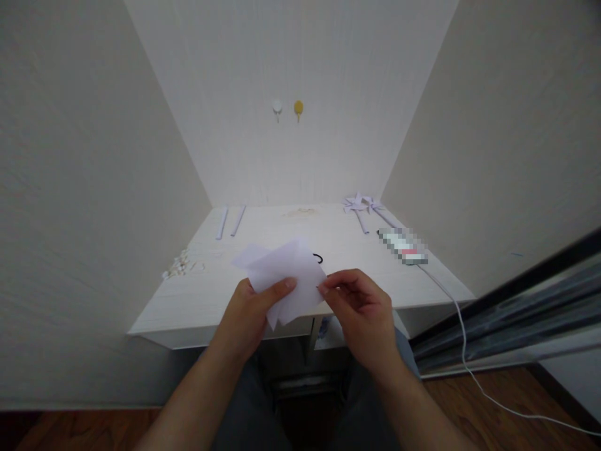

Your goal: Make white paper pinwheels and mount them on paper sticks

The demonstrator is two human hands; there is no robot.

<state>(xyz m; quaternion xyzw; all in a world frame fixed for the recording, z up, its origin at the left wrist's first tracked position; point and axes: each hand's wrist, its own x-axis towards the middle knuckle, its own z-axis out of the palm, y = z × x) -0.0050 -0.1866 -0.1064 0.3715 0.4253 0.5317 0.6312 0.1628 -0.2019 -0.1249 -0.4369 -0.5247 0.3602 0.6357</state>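
My left hand [256, 313] is closed on a piece of folded white paper [291, 269], its thumb pressed flat across the front and the fingers hidden behind. The paper has several pointed flaps fanning out and is held over the front edge of the white desk [272, 219]. At the paper's right edge, my right hand [364, 307] is closed in a pinch. A tiny dark tip shows at its fingertips, too small to name. Just behind the paper, a black curved piece [318, 258] is partly hidden.
Two rolled paper sticks [230, 222] lie at the back left, near small pale bits [181, 264]. Paper pinwheels [359, 203] on sticks lie at the back right. A phone-like device [402, 245], blurred out, trails a white cable [462, 332]. Walls enclose three sides.
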